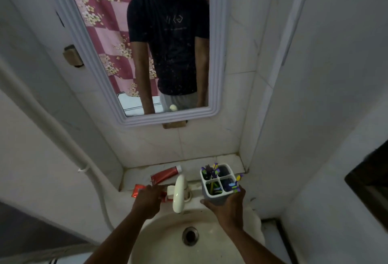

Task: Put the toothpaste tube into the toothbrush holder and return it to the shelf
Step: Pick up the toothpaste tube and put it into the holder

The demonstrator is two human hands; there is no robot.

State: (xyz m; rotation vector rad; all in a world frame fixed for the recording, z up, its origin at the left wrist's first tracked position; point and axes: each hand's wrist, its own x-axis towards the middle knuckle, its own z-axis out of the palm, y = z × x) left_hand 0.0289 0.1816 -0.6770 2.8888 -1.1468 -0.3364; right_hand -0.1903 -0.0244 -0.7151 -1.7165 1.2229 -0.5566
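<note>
A white four-compartment toothbrush holder (219, 182) with several purple and yellow brushes is held above the sink's back edge by my right hand (227, 205), which grips its lower part. Two red toothpaste tubes are here. One red toothpaste tube (165, 174) with a white cap lies flat on the tiled shelf (228, 162) behind the tap. The other red tube (137, 190) lies at the shelf's front edge, partly under my left hand (148, 200). That hand rests on it with fingers curled; whether it grips the tube is unclear.
A cream tap (179, 194) stands between my hands over the white sink (159, 234) with its drain (190, 236). A framed mirror (147, 43) hangs on the tiled wall above. A white pipe (63, 137) runs down the left wall.
</note>
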